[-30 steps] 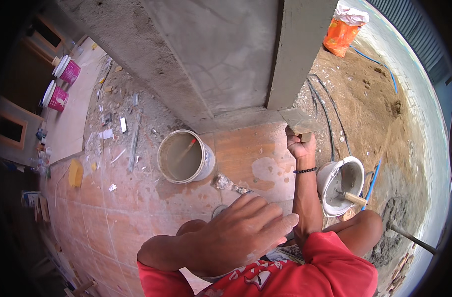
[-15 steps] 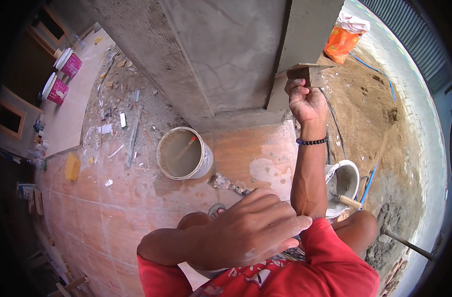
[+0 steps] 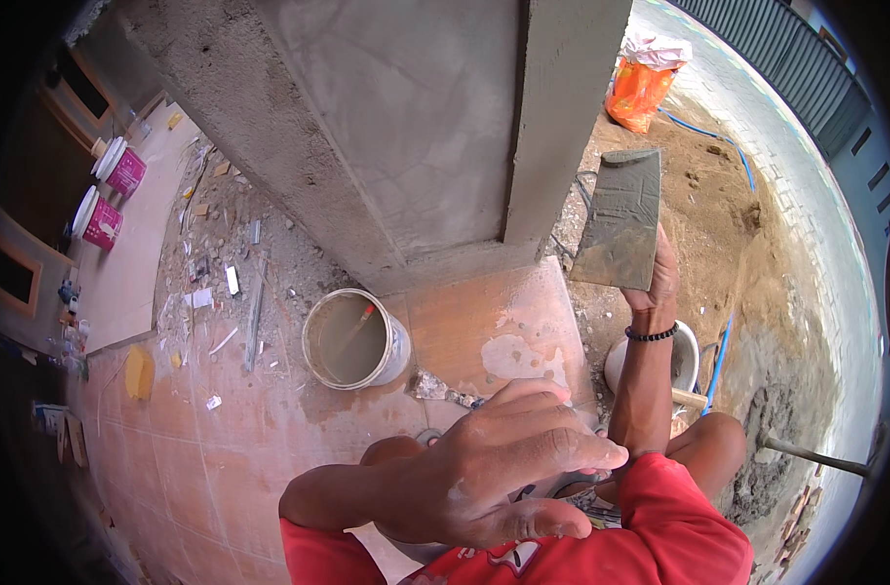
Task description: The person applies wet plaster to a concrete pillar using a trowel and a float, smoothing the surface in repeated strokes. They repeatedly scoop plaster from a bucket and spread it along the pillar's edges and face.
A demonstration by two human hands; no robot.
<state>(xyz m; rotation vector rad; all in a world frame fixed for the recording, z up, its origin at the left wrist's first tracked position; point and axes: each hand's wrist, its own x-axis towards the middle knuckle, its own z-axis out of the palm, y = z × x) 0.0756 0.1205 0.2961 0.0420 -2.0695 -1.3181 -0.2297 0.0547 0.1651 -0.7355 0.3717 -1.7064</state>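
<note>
My right hand grips a rectangular metal trowel, its broad, mortar-smeared face turned up, just right of the grey plastered column. Below that arm, a white bucket with a wooden-handled tool is partly hidden. Low in the middle, my left hand is raised over my lap, fingers loosely bent and thumb apart, with nothing visible in it. Just beyond it a dirty scraper lies on the orange tiles, beside a bucket of grey water with a red-tipped handle inside.
Rubble and scraps cover the ground left of the column. Two pink buckets stand at far left, and a yellow block lies on the tiles. An orange sack, blue hose, sand and a long handle are on the right.
My right hand has swung right and down from the column's edge, tipping the trowel so its flat face shows. My left thumb has spread away from the fingers.
</note>
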